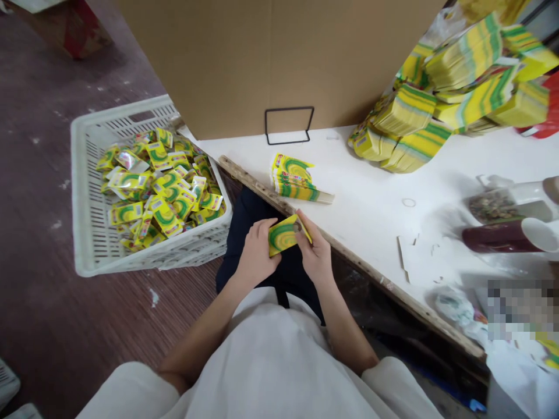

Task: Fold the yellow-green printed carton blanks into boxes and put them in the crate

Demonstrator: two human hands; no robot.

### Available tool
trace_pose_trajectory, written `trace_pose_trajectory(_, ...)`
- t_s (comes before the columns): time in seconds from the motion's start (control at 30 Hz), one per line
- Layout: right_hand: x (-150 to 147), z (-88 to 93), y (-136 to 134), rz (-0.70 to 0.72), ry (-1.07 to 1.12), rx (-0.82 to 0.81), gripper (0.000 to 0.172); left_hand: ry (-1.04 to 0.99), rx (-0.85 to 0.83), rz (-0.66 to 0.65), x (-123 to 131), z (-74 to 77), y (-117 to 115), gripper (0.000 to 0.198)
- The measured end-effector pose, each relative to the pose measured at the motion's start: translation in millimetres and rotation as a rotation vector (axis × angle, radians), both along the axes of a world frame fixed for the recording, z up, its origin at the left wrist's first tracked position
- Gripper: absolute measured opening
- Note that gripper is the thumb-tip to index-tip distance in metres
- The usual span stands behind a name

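A small yellow-green printed card box [283, 235] is held between my two hands, just off the table's near edge and above my lap. My left hand [257, 250] grips its left end, fingers curled behind it. My right hand [315, 250] pinches the right end, with the thumb on the printed face. On the table ahead lies a fanned pile of flat printed cartons [297, 179]. To my left, a white plastic crate [82, 192] holds many yellow-green boxes [166, 215] like the one in my hands.
A large cardboard panel [271, 64] stands at the back, with a black wire frame [288, 141] before it. Bundled cartons [410, 116] are heaped at the back right. A maroon cup [493, 235] and a clear jar [498, 203] lie or stand at the right. The wooden table edge [349, 250] runs diagonally.
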State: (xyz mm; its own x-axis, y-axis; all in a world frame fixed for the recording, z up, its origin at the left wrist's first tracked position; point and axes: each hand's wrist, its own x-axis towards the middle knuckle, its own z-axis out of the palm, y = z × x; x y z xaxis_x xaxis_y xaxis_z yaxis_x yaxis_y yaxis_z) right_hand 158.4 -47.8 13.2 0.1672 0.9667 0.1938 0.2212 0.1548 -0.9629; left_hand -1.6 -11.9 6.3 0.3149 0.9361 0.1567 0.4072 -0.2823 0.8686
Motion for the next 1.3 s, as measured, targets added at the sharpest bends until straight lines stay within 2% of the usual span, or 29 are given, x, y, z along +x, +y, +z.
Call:
trace_pose_trajectory(0.07,7.0,-3.2,1.3,0.027,-0.077,0.034,0.045,0.068,0.000,-0.039,-6.2,2.2,1.6,0.064)
trace_pose_trajectory(0.13,16.1,-5.1,2.1,0.149,-0.173,0.028,0.039,0.089,-0.006,-0.095,-14.6,7.1,4.3,0.058)
trace_pose_trajectory(0.23,31.4,-2.1,3.3,0.328,-0.225,-0.019,0.030,0.098,-0.030,-0.182,-25.8,16.4,10.4,0.056)
trace_pose_trajectory(0.3,38.9,2.7,4.4,0.428,-0.229,-0.038,0.030,0.090,-0.039,-0.239,-29.3,22.0,14.5,0.057)
trace_pose_trajectory(0.37,40.7,6.7,5.3,0.467,-0.239,-0.041,0.030,0.082,-0.029,-0.258,-28.9,25.9,17.4,0.057)
trace_pose_trajectory(0.47,33.1,6.3,5.5,0.364,-0.238,-0.004,0.034,0.081,-0.004,-0.211,-23.9,28.1,17.9,0.057)
trace_pose_trajectory(0.6,18.9,-2.7,3.4,0.268,-0.052,0.032,0.066,0.081,0.026,-0.185,-16.8,23.7,12.6,0.056)
trace_pose_trajectory(0.63,16.1,-4.7,2.8,0.245,-0.007,0.013,0.066,0.080,0.027,-0.182,-15.3,21.5,10.9,0.057)
trace_pose_trajectory(0.73,8.3,-7.5,3.0,0.138,0.011,-0.043,0.051,0.079,-0.002,-0.134,-11.8,13.8,6.4,0.060)
trace_pose_trajectory(0.8,4.5,-7.1,6.7,0.126,-0.002,-0.030,0.052,0.046,-0.042,-0.097,-11.7,9.2,5.8,0.057)
trace_pose_trajectory(0.87,5.3,-5.3,15.6,0.159,0.011,0.002,0.065,-0.089,-0.092,-0.029,-14.6,6.0,9.4,0.055)
trace_pose_trajectory(0.93,12.6,-2.3,31.6,0.138,0.002,0.022,0.073,-0.385,-0.122,0.149,-20.4,4.1,18.1,0.057)
trace_pose_trajectory(0.97,18.5,-0.7,42.3,0.083,-0.033,0.032,0.070,-0.577,-0.131,0.267,-24.1,3.5,24.0,0.058)
trace_pose_trajectory(1.03,32.2,1.8,67.9,-0.087,-0.164,0.044,0.053,-0.932,-0.174,0.492,-31.3,2.5,35.9,0.058)
trace_pose_trajectory(1.1,44.3,2.6,95.3,-0.260,-0.324,0.035,0.038,-1.122,-0.284,0.609,-35.9,0.7,43.3,0.057)
trace_pose_trajectory(1.2,52.6,1.5,128.6,-0.383,-0.540,-0.061,0.021,-1.116,-0.497,0.611,-34.8,-5.1,40.4,0.051)
trace_pose_trajectory(1.3,51.6,2.4,144.3,-0.348,-0.633,-0.173,0.015,-1.018,-0.631,0.540,-27.5,-12.2,28.8,0.051)
